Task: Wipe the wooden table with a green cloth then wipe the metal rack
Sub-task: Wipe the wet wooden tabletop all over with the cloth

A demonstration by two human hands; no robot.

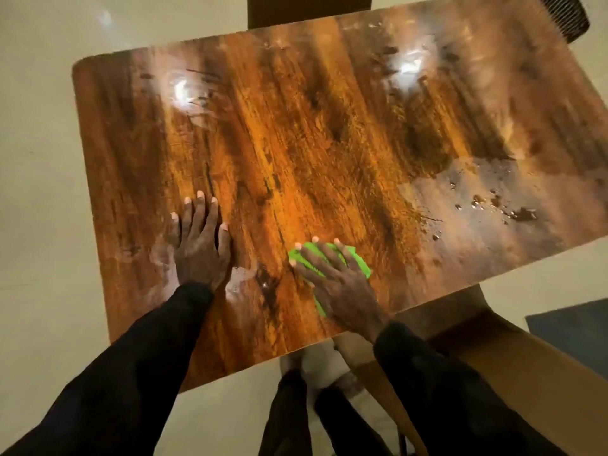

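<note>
Green cloth (pixel 362 266) pressed flat near bench (pixel 329 126) front edge by open right hand (pixel 339 286), left hand (pixel 199 250) splayed flat alongside; droplets (pixel 513 210) far right unwiped, rack unseen, so probably early.

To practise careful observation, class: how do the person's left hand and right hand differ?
The left hand rests on the bare table; the right hand presses on the green cloth. The left hand points straight ahead; the right hand slants leftward. Both lie flat with straight fingers, in dark sleeves.
</note>
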